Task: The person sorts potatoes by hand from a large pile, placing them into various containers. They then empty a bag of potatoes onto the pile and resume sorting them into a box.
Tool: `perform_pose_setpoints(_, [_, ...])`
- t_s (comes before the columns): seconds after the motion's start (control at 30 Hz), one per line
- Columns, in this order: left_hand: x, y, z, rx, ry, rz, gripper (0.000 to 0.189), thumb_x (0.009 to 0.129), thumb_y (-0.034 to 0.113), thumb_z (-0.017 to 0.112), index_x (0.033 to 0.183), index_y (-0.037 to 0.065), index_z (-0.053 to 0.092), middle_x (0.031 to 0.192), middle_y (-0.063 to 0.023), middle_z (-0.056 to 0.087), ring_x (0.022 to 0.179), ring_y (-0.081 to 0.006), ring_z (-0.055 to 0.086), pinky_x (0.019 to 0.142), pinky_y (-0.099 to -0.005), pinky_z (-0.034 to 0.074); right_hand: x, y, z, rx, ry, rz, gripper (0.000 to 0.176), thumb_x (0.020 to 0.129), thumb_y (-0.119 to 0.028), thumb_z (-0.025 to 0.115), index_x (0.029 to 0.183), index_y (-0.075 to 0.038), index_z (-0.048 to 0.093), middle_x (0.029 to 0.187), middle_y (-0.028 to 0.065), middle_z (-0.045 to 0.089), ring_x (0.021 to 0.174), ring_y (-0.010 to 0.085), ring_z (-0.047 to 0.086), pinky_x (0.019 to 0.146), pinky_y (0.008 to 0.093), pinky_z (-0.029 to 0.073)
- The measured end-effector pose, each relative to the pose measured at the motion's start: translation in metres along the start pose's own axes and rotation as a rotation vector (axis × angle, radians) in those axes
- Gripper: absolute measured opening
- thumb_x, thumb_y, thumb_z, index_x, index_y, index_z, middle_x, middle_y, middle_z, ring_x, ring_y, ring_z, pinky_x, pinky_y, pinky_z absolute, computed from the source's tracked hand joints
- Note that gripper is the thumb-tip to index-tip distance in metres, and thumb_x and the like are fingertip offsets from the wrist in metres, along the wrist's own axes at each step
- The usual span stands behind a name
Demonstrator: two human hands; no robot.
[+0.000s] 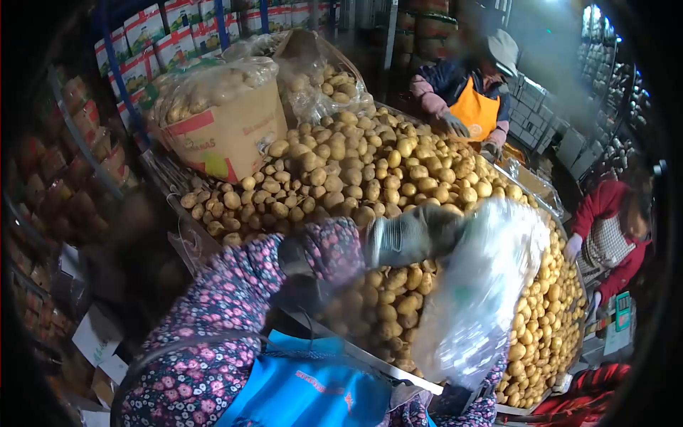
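My left hand (425, 233), in a grey glove with a striped cuff, reaches across the potato heap (341, 160) and is closed on the upper edge of a clear plastic bag (477, 292). The bag hangs spread and shiny over the potatoes, blurred by motion. At its lower end is my right hand (455, 402), dark and mostly hidden under the plastic; I cannot tell how its fingers lie. Floral sleeves (196, 349) cover my arms, and a blue apron (299, 384) shows below.
A cardboard box (220, 132) of bagged potatoes stands on the heap's far left, beside another open bag (331, 85). Across the heap works a person in an orange apron (473, 110). Another person in red (605, 228) stands right, near a green scale display (623, 311).
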State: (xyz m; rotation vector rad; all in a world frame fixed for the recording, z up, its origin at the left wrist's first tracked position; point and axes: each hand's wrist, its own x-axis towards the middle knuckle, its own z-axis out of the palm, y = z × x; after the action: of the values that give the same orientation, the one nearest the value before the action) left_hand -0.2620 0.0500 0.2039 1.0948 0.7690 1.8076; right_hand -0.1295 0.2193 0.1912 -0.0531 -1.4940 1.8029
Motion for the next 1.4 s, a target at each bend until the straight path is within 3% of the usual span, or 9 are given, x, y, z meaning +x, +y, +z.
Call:
perform_pose_setpoints(0.17, [-0.036,0.035,-0.021,1.189,0.362,0.660,0.021,0.089,0.001,0.060,0.108,0.008,0.067,0.102,-0.0127,0.069,0.089,-0.0258,0.067,0.081,-0.0357,0.054,-0.064,0.041,0.077,0.429,-0.036,0.382,0.042,0.088,-0.002,0.059,0.129,0.002,0.056,0.121,0.0105,0.063,0.105,0.0211,0.064,0.089,0.0300,0.053])
perform_pose_setpoints(0.27, [-0.067,0.044,-0.063,1.993,0.326,0.222,0.013,0.092,0.017,0.057,0.096,0.015,0.070,0.090,-0.0086,0.065,0.095,-0.0268,0.064,0.088,-0.0436,0.051,-0.079,0.050,0.107,0.608,0.004,0.556,0.041,0.091,-0.006,0.058,0.131,0.002,0.054,0.122,0.0098,0.062,0.106,0.0207,0.063,0.091,0.0305,0.052])
perform_pose_setpoints(0.63, [-0.181,0.016,-0.081,1.237,-0.290,0.023,0.061,0.082,0.018,0.077,0.138,0.007,0.054,0.151,-0.0156,0.040,0.138,-0.0263,0.041,0.111,-0.0362,0.038,-0.088,0.112,0.107,0.333,0.230,0.441,0.042,0.095,-0.014,0.060,0.134,0.001,0.050,0.115,0.0108,0.065,0.102,0.0197,0.065,0.093,0.0311,0.052])
perform_pose_setpoints(0.77, [-0.196,0.059,-0.075,0.480,0.503,0.101,0.048,0.085,0.018,0.077,0.129,0.006,0.062,0.153,-0.0150,0.038,0.138,-0.0239,0.042,0.105,-0.0377,0.044,-0.090,0.050,0.159,0.903,0.011,0.698,0.046,0.098,-0.025,0.054,0.137,-0.001,0.047,0.131,0.0161,0.057,0.118,0.0287,0.057,0.103,0.0413,0.046])
perform_pose_setpoints(0.87, [-0.230,0.036,-0.039,0.119,0.342,0.006,0.066,0.080,0.017,0.080,0.138,0.014,0.049,0.156,-0.0183,0.028,0.136,-0.0292,0.042,0.105,-0.0408,0.044,-0.115,0.068,0.174,0.629,-0.172,0.684,0.048,0.099,-0.027,0.052,0.138,0.000,0.046,0.132,0.0163,0.056,0.119,0.0292,0.056,0.105,0.0415,0.045])
perform_pose_setpoints(1.1, [-0.307,0.035,-0.007,1.532,0.459,-0.165,0.111,0.070,0.014,0.084,0.156,0.039,0.020,0.160,-0.0295,0.003,0.125,-0.0414,0.051,0.098,-0.0435,0.051,-0.164,0.116,0.229,0.111,-0.698,0.630,0.052,0.100,-0.032,0.049,0.140,0.001,0.043,0.135,0.0167,0.054,0.122,0.0304,0.054,0.108,0.0419,0.042])
perform_pose_setpoints(1.27, [-0.379,-0.005,-0.023,1.873,0.779,0.194,0.071,0.078,0.013,0.073,0.144,0.023,0.050,0.156,-0.0302,0.023,0.119,-0.0395,0.055,0.094,-0.0413,0.054,-0.197,0.140,0.274,-0.603,-1.174,-0.171,0.055,0.102,-0.035,0.046,0.142,0.001,0.042,0.137,0.0170,0.052,0.124,0.0312,0.053,0.110,0.0421,0.040])
perform_pose_setpoints(1.37, [-0.411,0.011,-0.007,1.680,0.862,0.100,0.056,0.080,0.011,0.069,0.134,0.014,0.060,0.149,-0.0253,0.039,0.118,-0.0381,0.056,0.093,-0.0423,0.054,-0.226,0.190,0.237,0.428,-0.859,1.198,0.068,0.091,-0.038,0.064,0.144,-0.002,0.040,0.137,0.0142,0.051,0.122,0.0276,0.052,0.106,0.0405,0.042])
perform_pose_setpoints(1.4, [-0.417,0.024,-0.001,1.774,0.873,0.191,0.054,0.081,0.011,0.068,0.134,0.011,0.059,0.141,-0.0208,0.050,0.119,-0.0342,0.057,0.095,-0.0408,0.053,-0.224,0.176,0.246,0.335,-0.978,1.057,0.069,0.090,-0.039,0.066,0.143,-0.002,0.041,0.137,0.0134,0.051,0.123,0.0271,0.051,0.105,0.0403,0.042])
